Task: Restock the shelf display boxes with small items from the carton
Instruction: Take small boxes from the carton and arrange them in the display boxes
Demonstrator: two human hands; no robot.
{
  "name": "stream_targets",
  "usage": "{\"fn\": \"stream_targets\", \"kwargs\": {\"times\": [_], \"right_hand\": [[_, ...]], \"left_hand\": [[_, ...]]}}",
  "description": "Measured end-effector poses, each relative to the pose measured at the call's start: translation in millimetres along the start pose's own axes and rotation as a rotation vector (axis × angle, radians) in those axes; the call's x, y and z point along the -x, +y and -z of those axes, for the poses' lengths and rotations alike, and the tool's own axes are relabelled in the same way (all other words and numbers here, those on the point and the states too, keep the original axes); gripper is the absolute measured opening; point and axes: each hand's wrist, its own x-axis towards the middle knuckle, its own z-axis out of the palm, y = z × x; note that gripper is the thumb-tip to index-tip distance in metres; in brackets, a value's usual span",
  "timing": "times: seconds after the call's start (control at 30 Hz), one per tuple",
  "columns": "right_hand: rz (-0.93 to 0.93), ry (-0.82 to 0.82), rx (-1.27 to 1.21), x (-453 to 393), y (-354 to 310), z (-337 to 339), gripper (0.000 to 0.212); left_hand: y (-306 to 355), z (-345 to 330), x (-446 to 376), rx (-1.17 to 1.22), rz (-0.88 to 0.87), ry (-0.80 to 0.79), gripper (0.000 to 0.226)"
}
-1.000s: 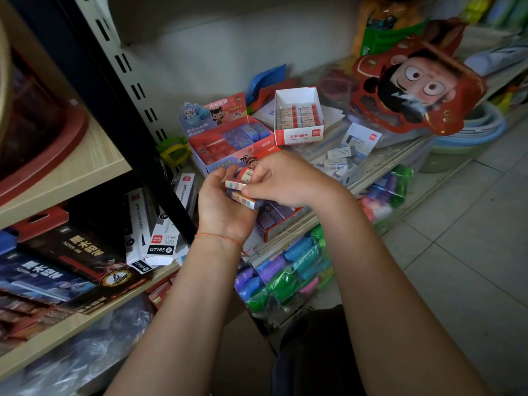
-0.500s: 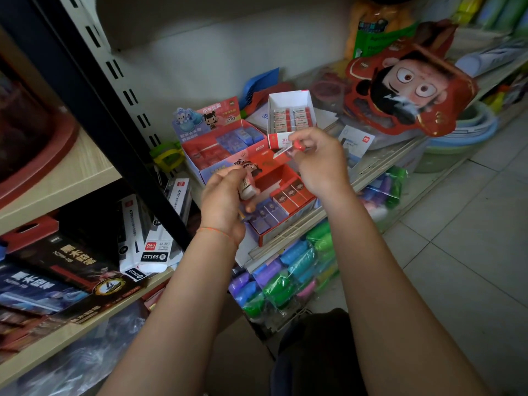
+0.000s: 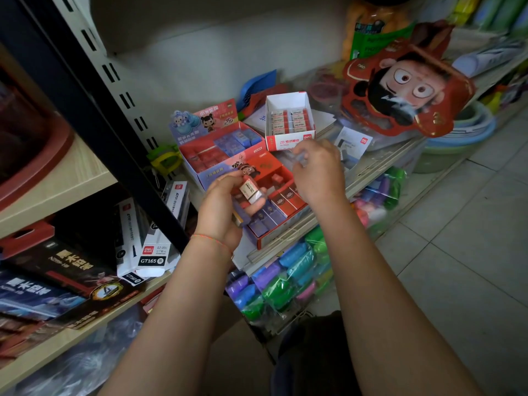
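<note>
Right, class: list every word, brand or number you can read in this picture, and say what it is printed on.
"GT165": label on the white pen box on the left shelf.
"deli": red logo on that same box.
"2B": front of the white eraser box; the characters after it are too blurred.
"2B": eraser held in the left hand.
Red display boxes and black cartons: print unreadable.

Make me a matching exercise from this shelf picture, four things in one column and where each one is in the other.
1. white display box
2. left hand
3. bagged coloured items
4. green basin

A. under the shelf edge
B. far right, on the floor
C. behind the right hand
D. holding small erasers

Pairs: 1-C, 2-D, 3-A, 4-B
</note>
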Motion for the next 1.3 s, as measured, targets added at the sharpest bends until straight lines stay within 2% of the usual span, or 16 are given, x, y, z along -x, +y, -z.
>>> {"fn": "stream_targets", "kwargs": {"times": [0.13, 0.27, 0.47, 0.6, 0.8, 0.87, 0.97, 1.1, 1.2, 1.3], "right_hand": [[-0.003, 0.010, -0.122, -2, -11, 10, 0.013], [0.066, -0.277, -0.320, 3, -32, 19, 0.011], [0.136, -0.491, -0.226, 11, -44, 22, 0.007], [0.192, -0.551, -0.005, 16, -56, 16, 0.028], [0.155, -0.492, 0.127, 19, -61, 6, 0.033], [0.126, -0.471, 0.111, 20, -63, 0, 0.030], [0.080, -0.408, 0.025, 20, -63, -6, 0.041], [0.153, -0.355, 0.023, 21, -65, -10, 0.019], [0.215, -0.340, 0.017, 21, -66, -9, 0.023], [0.243, -0.403, 0.032, 21, -68, -5, 0.021]], "left_hand": [[4, 2, 1, 0.229, 0.086, -0.043, 0.017], [3, 4, 1, 0.349, 0.118, -0.085, 0.029], [4, 6, 4, 0.346, 0.097, -0.117, 0.033], [8, -2, 12, 0.330, 0.117, -0.148, 0.046], [3, -12, 14, 0.367, 0.104, -0.111, 0.047], [1, -13, 14, 0.390, 0.092, -0.094, 0.047], [1, -13, 12, 0.464, 0.083, -0.069, 0.048], [0, -11, 8, 0.550, 0.096, -0.035, 0.056], [-1, -8, 6, 0.560, 0.090, -0.052, 0.061], [-1, -7, 5, 0.578, 0.095, -0.056, 0.061]]}}
